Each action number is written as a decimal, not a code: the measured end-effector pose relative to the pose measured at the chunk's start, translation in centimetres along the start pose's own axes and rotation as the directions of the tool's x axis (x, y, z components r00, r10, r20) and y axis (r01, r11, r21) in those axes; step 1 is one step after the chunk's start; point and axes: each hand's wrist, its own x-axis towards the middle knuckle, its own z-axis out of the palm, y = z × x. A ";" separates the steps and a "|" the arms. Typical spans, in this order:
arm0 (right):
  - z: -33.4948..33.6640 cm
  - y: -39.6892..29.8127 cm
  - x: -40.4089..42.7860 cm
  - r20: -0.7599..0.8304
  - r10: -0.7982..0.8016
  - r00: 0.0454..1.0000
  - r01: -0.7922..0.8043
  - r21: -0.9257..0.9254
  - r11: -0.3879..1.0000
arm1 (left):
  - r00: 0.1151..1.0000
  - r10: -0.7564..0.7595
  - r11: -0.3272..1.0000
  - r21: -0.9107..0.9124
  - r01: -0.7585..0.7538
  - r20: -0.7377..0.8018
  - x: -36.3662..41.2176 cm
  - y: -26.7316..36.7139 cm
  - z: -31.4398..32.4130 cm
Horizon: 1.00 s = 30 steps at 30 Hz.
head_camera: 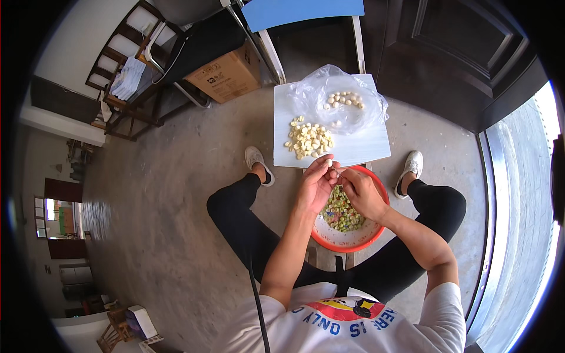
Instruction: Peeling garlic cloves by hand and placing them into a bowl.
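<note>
My left hand [316,183] pinches a small pale seed [329,163], which looks like a peeled lotus seed, between thumb and fingertips. Close against it, my right hand [363,190] grips a thin, pointed tool [339,174], seemingly metal; its far end is hard to make out. Both hands are over the near edge of a whitish board [364,150]. Beneath them stands an orange-rimmed basin [346,248] holding many green and pale husk pieces [344,216]. On the board lie a heap of pale, partly split seeds [311,140] and a clear plastic bag [309,90] with several rounder seeds [346,99].
My knees and white shoes [413,163] flank the board and basin. Beyond the board stands a blue-topped chair [304,14], with a cardboard box [229,75] to its left. A dark panelled door [441,66] is at right. A black cable [255,287] hangs before my shirt.
</note>
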 end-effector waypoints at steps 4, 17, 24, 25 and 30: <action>0.5 0.5 0.0 -0.073 -0.089 0.993 0.090 0.014 0.996 | 1.000 0.017 1.000 0.019 -0.017 0.002 -0.1 -0.2 -0.1; 0.2 -0.1 0.1 0.009 0.038 0.999 -0.038 -0.016 0.999 | 0.991 0.121 0.976 0.188 -0.109 -0.054 0.0 -0.6 0.3; 0.4 0.0 0.2 -0.039 -0.018 0.999 0.019 0.016 1.000 | 0.974 0.208 0.947 0.268 -0.178 -0.086 0.1 -0.9 1.1; 0.4 0.0 0.2 -0.022 0.003 1.000 -0.003 0.026 1.000 | 0.971 0.226 0.936 0.291 -0.196 -0.075 0.1 -1.0 0.9; 0.4 0.3 0.4 -0.025 0.007 1.000 -0.006 0.007 1.000 | 0.973 0.228 0.910 0.363 -0.200 -0.038 0.0 -1.6 1.1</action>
